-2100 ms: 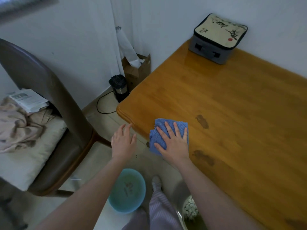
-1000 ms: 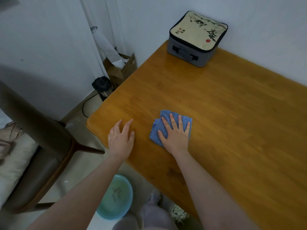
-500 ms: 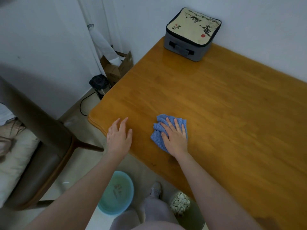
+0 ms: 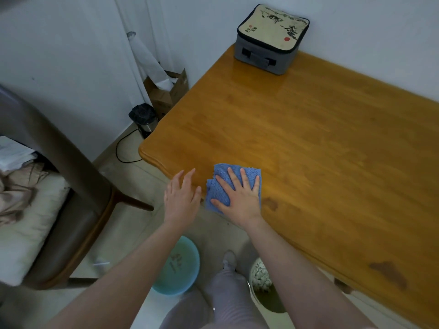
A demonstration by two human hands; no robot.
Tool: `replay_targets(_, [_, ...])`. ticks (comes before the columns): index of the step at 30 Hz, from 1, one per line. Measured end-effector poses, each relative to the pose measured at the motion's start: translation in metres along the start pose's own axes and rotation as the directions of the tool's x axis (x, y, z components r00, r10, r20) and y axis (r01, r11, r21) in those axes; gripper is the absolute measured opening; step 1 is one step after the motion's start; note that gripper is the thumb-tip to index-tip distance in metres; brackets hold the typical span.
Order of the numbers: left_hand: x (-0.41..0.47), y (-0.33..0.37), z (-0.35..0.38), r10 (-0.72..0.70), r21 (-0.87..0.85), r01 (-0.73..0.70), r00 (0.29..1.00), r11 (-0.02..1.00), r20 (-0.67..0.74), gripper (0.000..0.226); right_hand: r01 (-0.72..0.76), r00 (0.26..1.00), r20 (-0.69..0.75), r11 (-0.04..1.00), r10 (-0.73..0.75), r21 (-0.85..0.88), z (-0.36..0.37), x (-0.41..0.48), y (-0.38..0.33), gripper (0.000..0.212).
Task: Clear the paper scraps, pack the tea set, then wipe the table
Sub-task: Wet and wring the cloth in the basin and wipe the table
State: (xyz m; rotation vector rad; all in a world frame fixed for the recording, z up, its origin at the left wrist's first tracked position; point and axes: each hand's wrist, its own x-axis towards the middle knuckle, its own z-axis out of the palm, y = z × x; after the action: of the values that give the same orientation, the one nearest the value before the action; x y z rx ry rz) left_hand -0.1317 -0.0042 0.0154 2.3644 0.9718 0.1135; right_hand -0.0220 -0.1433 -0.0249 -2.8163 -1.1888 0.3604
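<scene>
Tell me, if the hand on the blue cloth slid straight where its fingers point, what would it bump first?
Nothing soon: ahead of the right hand and cloth lies bare table. Far off, it would probably meet the grey bag at the wall, though the wide lens makes that uncertain.
</scene>
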Motion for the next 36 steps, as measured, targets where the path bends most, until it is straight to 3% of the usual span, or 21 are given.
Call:
replay_targets(8, [-0.026, 0.004, 0.0, 0.012, 0.023, -0.012, 1.0, 1.0, -0.011, 0.052, -0.007, 0.999, -0.043, 0.997, 0.004, -0.072, 0.008, -0.022, 0.025, 0.069])
replay_targets(24, [-0.073, 0.058, 0.045, -0.131, 0.019, 0.132, 0.991, 0.991, -0.03, 0.053, 0.124, 0.988, -0.081, 0.991, -0.129, -0.056, 0.009, -0.089, 0.115, 0.07])
replay_targets(30, [-0.09, 0.079, 0.064, -0.177, -0.008, 0.177, 0.982, 0.984, -0.065, 0.053, 0.088, 0.989, -0.108, 0.988, -0.102, -0.127, 0.012, -0.129, 0.15, 0.068])
replay_targets(36, [-0.098, 0.094, 0.082, -0.221, -0.02, 0.221, 0.971, 0.975, -0.095, 0.051, 0.03, 0.99, -0.136, 0.999, -0.036, -0.045, 0.015, -0.138, 0.157, 0.073])
